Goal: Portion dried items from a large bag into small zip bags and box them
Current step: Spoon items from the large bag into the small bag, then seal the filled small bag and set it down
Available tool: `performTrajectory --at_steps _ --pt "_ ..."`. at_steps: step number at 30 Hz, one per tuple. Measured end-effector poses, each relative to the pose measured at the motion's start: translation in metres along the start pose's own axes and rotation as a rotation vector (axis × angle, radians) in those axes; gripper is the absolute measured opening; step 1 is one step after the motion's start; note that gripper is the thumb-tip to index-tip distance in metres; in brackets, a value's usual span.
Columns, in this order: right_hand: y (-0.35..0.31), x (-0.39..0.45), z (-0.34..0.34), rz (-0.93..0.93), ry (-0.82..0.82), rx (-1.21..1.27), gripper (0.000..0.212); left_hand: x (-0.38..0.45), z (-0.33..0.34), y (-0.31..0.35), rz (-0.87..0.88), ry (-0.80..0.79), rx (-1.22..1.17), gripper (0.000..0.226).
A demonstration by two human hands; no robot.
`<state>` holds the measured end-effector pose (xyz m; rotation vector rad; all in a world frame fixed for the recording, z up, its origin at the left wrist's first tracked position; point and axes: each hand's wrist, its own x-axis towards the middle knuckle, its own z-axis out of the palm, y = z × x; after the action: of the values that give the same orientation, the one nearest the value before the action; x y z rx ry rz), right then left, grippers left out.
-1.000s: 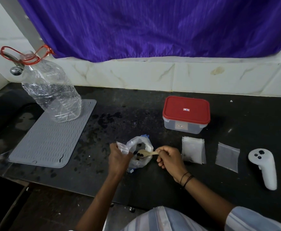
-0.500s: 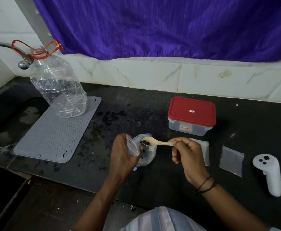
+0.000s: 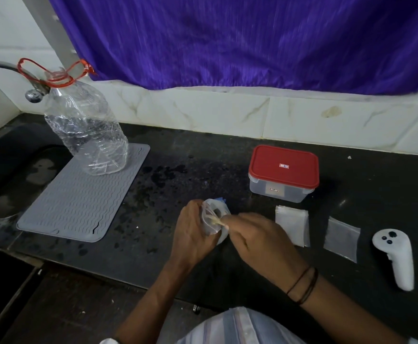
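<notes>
A small clear plastic zip bag (image 3: pixel 209 220) is held up just above the black stone counter (image 3: pixel 203 170), near its front edge. It is gripped by the left hand (image 3: pixel 193 234), whose fingers are curled round its side. A pale wooden spoon (image 3: pixel 215 220) is pinched in the curled fingers of the right hand (image 3: pixel 255 240), and its bowl end is pushed into the bag's mouth. Something dark is seen inside the bag, but it is too blurred to tell what. A second clear bag with a blue strip (image 3: pixel 221 204) lies just behind.

To the right, two flat clear zip bags (image 3: pixel 293 223) (image 3: pixel 342 239) are laid on the counter. Behind them a clear plastic box with a red lid (image 3: pixel 283 170) is kept closed. A white controller (image 3: pixel 396 256) is laid far right. A big clear bottle (image 3: pixel 86 130) is stood on a grey ridged mat (image 3: pixel 79 197) on the left.
</notes>
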<state>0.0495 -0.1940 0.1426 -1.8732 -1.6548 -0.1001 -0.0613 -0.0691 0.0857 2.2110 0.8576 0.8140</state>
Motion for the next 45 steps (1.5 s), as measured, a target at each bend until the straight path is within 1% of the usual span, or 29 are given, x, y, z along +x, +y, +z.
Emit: performTrajectory --at_steps 2,4,6,7,9,10,12,15,16,18,19,20,23,24,26,27,28,30,31,34,36,38,39,40,41,42,43,44,45 --pt "0.002 0.0 0.002 -0.18 0.011 -0.167 0.03 0.0 0.0 -0.009 -0.044 0.003 -0.058 0.035" --pt "0.003 -0.001 0.001 -0.236 0.095 -0.221 0.027 0.001 -0.002 -0.016 -0.082 0.005 -0.084 0.039" --pt "0.006 -0.005 0.001 -0.196 0.203 -0.185 0.026 0.002 -0.005 -0.018 -0.136 0.021 -0.099 0.044" --pt "0.009 -0.007 0.003 -0.137 0.242 -0.134 0.025 0.003 -0.008 -0.019 -0.177 0.04 -0.103 0.044" --pt "0.018 -0.009 0.009 0.039 0.255 -0.02 0.023 0.003 -0.013 -0.02 -0.251 0.07 -0.129 0.043" --pt "0.025 -0.009 0.014 0.124 0.226 -0.01 0.023 0.003 -0.014 -0.02 -0.271 0.079 -0.156 0.043" --pt "0.038 -0.011 0.031 0.215 0.081 -0.058 0.023 0.003 -0.015 -0.02 -0.288 0.093 -0.206 0.045" --pt "0.052 -0.019 0.063 0.192 -0.164 -0.13 0.022 0.003 -0.012 -0.015 -0.301 0.093 -0.218 0.046" --pt "0.056 -0.021 0.072 0.174 -0.213 -0.137 0.024 0.004 -0.01 -0.014 -0.298 0.091 -0.209 0.047" --pt "0.059 -0.022 0.083 0.174 -0.255 -0.117 0.029 0.006 -0.006 -0.011 -0.277 0.086 -0.199 0.05" --pt "0.057 -0.022 0.083 0.181 -0.233 -0.092 0.032 0.007 -0.004 -0.01 -0.263 0.083 -0.194 0.051" --pt "0.054 -0.021 0.08 0.193 -0.178 -0.043 0.033 0.008 -0.003 -0.01 -0.249 0.078 -0.184 0.052" --pt "0.038 -0.011 0.055 0.29 0.005 0.269 0.037 0.01 0.001 -0.004 -0.21 0.054 -0.137 0.056" --pt "0.033 -0.007 0.047 0.313 0.019 0.364 0.04 0.01 0.002 0.0 -0.206 0.05 -0.131 0.056" --pt "0.025 0.002 0.037 0.345 -0.036 0.445 0.046 0.009 0.006 0.009 -0.182 0.036 -0.108 0.054" --pt "0.022 0.005 0.035 0.362 -0.071 0.455 0.044 0.008 0.009 0.014 -0.144 0.032 -0.086 0.052" --pt "0.02 0.006 0.035 0.384 -0.076 0.464 0.036 0.007 0.013 0.018 -0.1 0.027 -0.062 0.05" --pt "0.019 0.006 0.034 0.451 0.018 0.522 0.012 0.005 0.018 0.027 -0.035 0.009 -0.041 0.048" --pt "0.019 0.005 0.034 0.497 0.078 0.57 0.005 0.005 0.02 0.03 -0.025 -0.005 -0.048 0.05" --pt "0.024 -0.002 0.031 0.603 0.236 0.695 0.004 0.001 0.026 0.03 -0.026 -0.075 -0.109 0.061" --pt "0.026 -0.007 0.029 0.65 0.305 0.716 0.006 -0.004 0.031 0.029 -0.026 -0.161 -0.167 0.072" --pt "0.029 -0.012 0.028 0.689 0.382 0.703 0.009 -0.008 0.035 0.033 0.003 -0.22 -0.211 0.078" --pt "0.031 -0.014 0.029 0.711 0.424 0.699 0.012 -0.01 0.036 0.036 0.041 -0.222 -0.227 0.075" --pt "0.034 -0.016 0.029 0.728 0.464 0.703 0.014 -0.011 0.039 0.039 0.068 -0.218 -0.261 0.063" --pt "0.036 -0.017 0.029 0.734 0.503 0.702 0.017 -0.011 0.042 0.042 0.079 -0.213 -0.318 0.045" --pt "0.039 -0.019 0.029 0.726 0.537 0.682 0.018 -0.011 0.046 0.047 0.061 -0.208 -0.39 0.025" --pt "0.041 -0.021 0.029 0.711 0.557 0.646 0.019 -0.011 0.05 0.052 0.018 -0.201 -0.455 0.011" --pt "0.043 -0.023 0.029 0.691 0.566 0.601 0.019 -0.01 0.056 0.055 -0.033 -0.182 -0.498 0.012" --pt "0.045 -0.026 0.029 0.67 0.57 0.551 0.019 -0.01 0.064 0.055 -0.067 -0.167 -0.508 0.02"
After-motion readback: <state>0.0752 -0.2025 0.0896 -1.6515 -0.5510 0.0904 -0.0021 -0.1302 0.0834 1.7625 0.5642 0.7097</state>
